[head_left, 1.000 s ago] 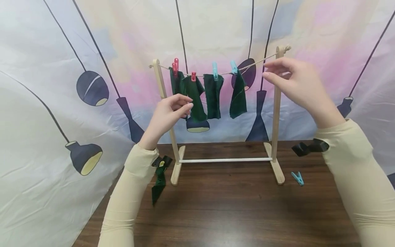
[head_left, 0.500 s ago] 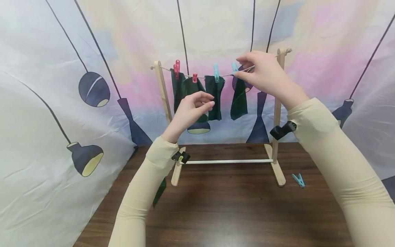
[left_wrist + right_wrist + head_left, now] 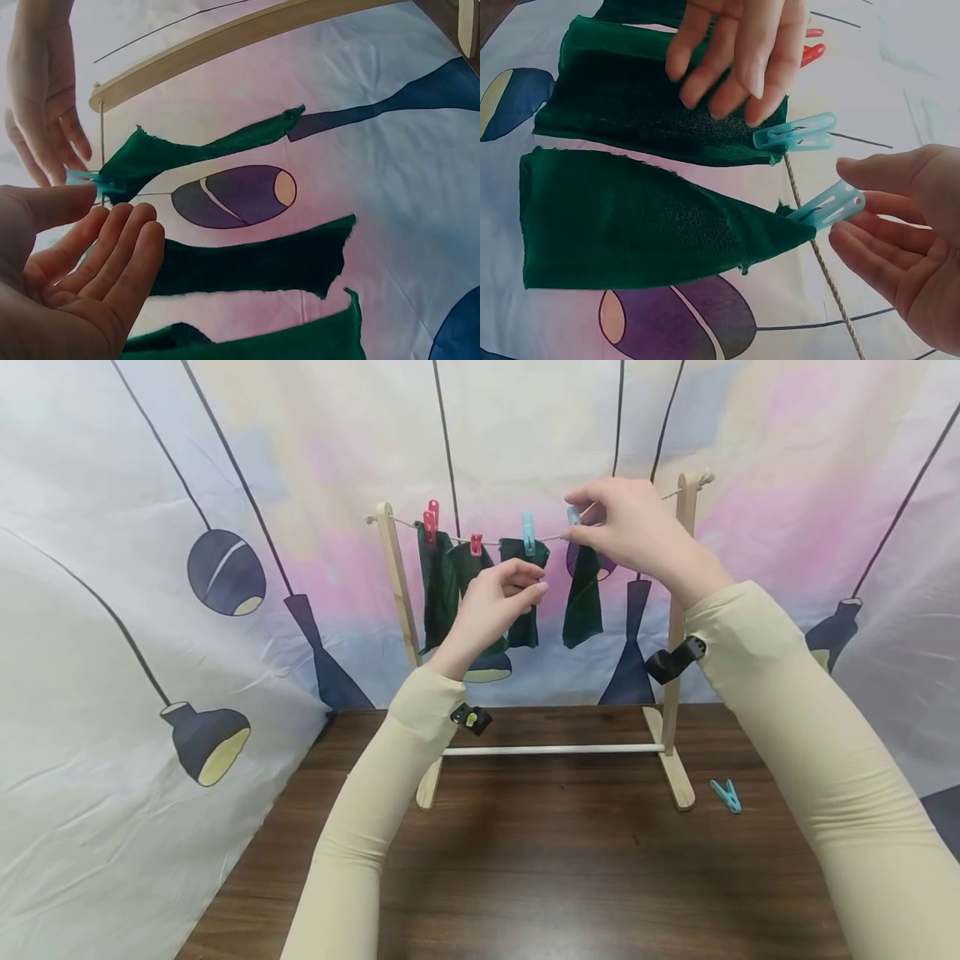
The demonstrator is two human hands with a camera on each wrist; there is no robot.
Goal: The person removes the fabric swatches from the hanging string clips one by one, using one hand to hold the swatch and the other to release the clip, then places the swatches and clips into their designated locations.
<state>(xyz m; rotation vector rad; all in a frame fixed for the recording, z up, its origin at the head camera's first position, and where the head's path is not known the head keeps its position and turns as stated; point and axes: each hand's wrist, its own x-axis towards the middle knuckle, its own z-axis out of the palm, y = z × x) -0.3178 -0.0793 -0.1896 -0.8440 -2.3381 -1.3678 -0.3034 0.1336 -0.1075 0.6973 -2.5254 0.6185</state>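
In the head view my right hand [image 3: 630,522] is at the rightmost blue clothespin [image 3: 573,517], which clips a dark green cloth [image 3: 582,606] to the rope line. The right wrist view shows this clothespin [image 3: 830,204] between thumb and fingers, with small gaps around it; no firm pinch shows. That cloth [image 3: 645,217] is bunched to a point under the clip. My left hand [image 3: 498,602] hovers before the neighbouring cloth [image 3: 525,628], under its blue clothespin [image 3: 528,533], fingers relaxed and holding nothing. In the left wrist view this hand [image 3: 82,277] has loosely bent fingers.
A wooden rack has a right post [image 3: 686,514], a left post [image 3: 397,585] and a white lower bar [image 3: 555,749]. Red clothespins [image 3: 431,522] hold more green cloths [image 3: 437,589] at left. A loose blue clothespin [image 3: 726,796] lies on the brown table [image 3: 570,860].
My right hand has moved left from beside the right post to the rightmost blue clothespin. My left hand has moved right and slightly up across the hanging cloths.
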